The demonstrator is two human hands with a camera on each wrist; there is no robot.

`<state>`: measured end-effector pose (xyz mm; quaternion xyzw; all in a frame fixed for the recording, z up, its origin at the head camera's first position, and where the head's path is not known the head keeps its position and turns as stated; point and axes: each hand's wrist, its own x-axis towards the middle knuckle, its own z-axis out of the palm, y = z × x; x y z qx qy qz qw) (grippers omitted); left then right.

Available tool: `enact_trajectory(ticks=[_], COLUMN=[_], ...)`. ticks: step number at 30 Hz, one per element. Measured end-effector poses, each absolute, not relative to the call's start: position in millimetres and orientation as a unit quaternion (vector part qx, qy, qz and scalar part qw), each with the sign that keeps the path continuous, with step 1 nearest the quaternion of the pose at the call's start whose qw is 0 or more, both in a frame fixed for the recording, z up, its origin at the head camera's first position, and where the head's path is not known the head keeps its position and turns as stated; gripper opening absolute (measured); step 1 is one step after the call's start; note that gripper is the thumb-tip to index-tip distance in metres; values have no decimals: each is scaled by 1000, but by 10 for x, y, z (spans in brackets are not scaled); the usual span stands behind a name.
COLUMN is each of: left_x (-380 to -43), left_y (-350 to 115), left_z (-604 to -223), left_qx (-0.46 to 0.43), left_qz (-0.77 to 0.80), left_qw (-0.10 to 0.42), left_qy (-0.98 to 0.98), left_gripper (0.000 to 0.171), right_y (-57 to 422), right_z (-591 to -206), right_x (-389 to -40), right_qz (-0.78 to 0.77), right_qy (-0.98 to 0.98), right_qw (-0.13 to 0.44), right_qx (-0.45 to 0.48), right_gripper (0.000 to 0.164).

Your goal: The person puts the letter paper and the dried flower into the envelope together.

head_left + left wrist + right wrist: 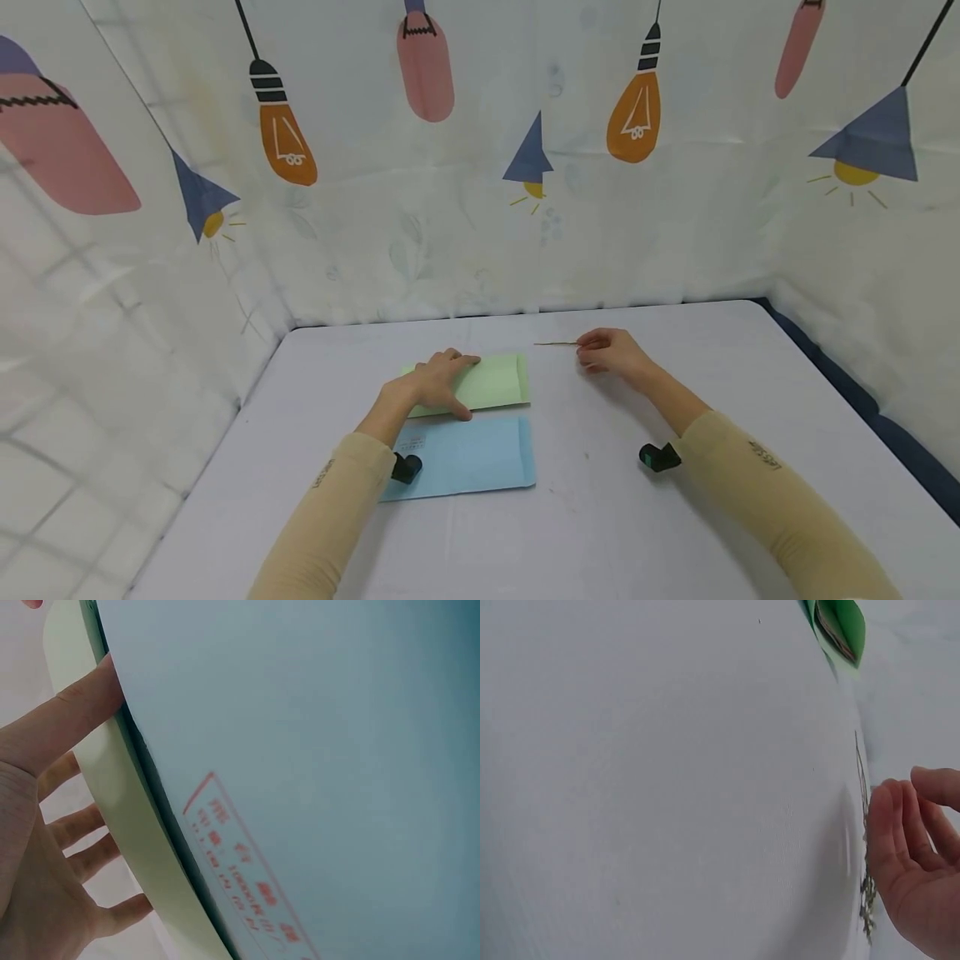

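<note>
A light green envelope (pixel 495 382) lies above a blue envelope (pixel 472 462) on the white table. My left hand (pixel 438 382) spans the green envelope, thumb at its near edge and fingers at its far edge, gripping it across. In the right wrist view, the mouth of the green envelope (pixel 847 630) gapes, with a thin brownish edge inside. Right of the envelopes, my right hand (pixel 611 354) pinches a thin dried plant sprig (pixel 553 343), its stem pointing left. Small leafy bits of the sprig (pixel 868 900) show beside the fingers in the right wrist view.
The white table (pixel 600 517) carries both envelopes. Red print marks the blue envelope (pixel 337 750) in the left wrist view. A patterned curtain (pixel 480 233) hangs behind the table and along its sides. Dark cloth (pixel 847 392) runs along the right edge.
</note>
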<state>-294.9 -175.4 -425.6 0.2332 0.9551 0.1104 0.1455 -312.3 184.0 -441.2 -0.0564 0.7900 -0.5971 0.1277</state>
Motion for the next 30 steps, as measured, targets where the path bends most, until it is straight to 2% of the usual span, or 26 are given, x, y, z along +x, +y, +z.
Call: enact_trajectory(ticks=[17,30], left_x=[-2962,-2952], left_y=[-1763,-1760], left_z=[-4278,-4272], left_qx=[227,224], left_qz=[111,118], left_qw=[146,148], left_qy=[956,956], left_gripper=[100,101], right_y=[2292,2357], right_z=[-4374,-4372], right_x=[-3243,-3281], right_qz=[-568,-532], right_qy=[820,846], right_qw=[70,44], right_qx=[-11,20], right_gripper=[42,39])
